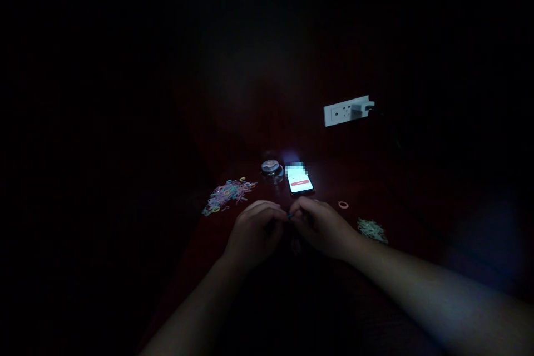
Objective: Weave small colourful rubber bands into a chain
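Over the dark red table, my left hand (257, 229) and my right hand (319, 226) meet fingertip to fingertip, fingers closed. A small blue band (289, 216), most of it hidden by the fingers, is pinched between them. It looks like a little elastic hair band. To the left of my left hand spreads a pile of multicoloured hair bands (228, 193). A smaller pile of pale greenish bands (372, 231) lies beside my right forearm. One orange-pink band (342, 205) rests alone beyond my right hand. Below the fingers, a faint pinkish shape is too dim to identify.
A phone (301, 184) with a lit screen lies just beyond my hands. Left of it stands a small round lidded container (271, 169). On the surface behind is a white wall socket (346, 111) with a plug in it. Everything around is very dark.
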A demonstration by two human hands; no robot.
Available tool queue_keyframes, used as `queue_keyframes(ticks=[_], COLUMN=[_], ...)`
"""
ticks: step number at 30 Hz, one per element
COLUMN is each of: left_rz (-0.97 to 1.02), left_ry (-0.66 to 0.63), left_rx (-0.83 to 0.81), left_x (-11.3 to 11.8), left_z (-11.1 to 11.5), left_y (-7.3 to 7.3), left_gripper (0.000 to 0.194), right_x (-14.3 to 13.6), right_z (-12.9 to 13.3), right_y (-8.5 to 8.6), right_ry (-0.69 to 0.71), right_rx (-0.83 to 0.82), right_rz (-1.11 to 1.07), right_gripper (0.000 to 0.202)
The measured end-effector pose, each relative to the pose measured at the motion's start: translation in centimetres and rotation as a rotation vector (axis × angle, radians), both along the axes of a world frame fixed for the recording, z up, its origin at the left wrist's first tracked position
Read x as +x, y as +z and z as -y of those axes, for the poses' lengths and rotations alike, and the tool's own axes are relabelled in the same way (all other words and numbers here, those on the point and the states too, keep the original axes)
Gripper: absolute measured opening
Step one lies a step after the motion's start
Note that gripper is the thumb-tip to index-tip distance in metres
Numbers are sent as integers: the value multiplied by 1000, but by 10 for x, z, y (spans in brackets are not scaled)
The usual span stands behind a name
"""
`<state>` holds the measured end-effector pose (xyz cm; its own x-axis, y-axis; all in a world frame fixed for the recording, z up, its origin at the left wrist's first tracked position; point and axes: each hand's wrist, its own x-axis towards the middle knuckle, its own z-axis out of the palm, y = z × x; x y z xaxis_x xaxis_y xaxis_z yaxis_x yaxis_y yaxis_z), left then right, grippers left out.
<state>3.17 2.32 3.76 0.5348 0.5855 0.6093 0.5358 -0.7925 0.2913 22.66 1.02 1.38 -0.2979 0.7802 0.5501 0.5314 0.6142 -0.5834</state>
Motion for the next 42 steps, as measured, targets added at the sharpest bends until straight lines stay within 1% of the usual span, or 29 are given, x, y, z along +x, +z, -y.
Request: queue_keyframes(ticks=[3, 5, 11, 15, 19, 23, 31, 42], left_rz=[-10, -13, 23, 39, 73, 67, 45, 74], left_ry=[-4, 11, 113, 81, 59, 34, 80, 94], left_rx=[-20, -63, -180, -237, -244, -241, -208, -235], left_x=[1, 2, 5, 6, 7, 9, 9, 10], left_z=[1, 2, 5, 3, 2, 4, 3, 3], left_y=[1, 2, 0, -3, -6, -6, -6, -7], left_gripper=[15, 15, 11, 6, 6, 6, 4, 3], right_x=[0, 0, 1, 2, 2, 2, 3, 3], right_z=[1, 2, 3, 1, 0, 1, 1, 1], right_y=[1, 2, 6, 5, 4, 4, 4, 3], right_ry=[17, 27, 58, 58, 66, 74, 66, 100], right_rx=[-11, -20, -75, -69, -60, -57, -142, -165], right_rz=[7, 14, -28, -31, -36, -35, -66, -97], right_gripper=[7, 8, 7, 8, 10, 10, 5, 9])
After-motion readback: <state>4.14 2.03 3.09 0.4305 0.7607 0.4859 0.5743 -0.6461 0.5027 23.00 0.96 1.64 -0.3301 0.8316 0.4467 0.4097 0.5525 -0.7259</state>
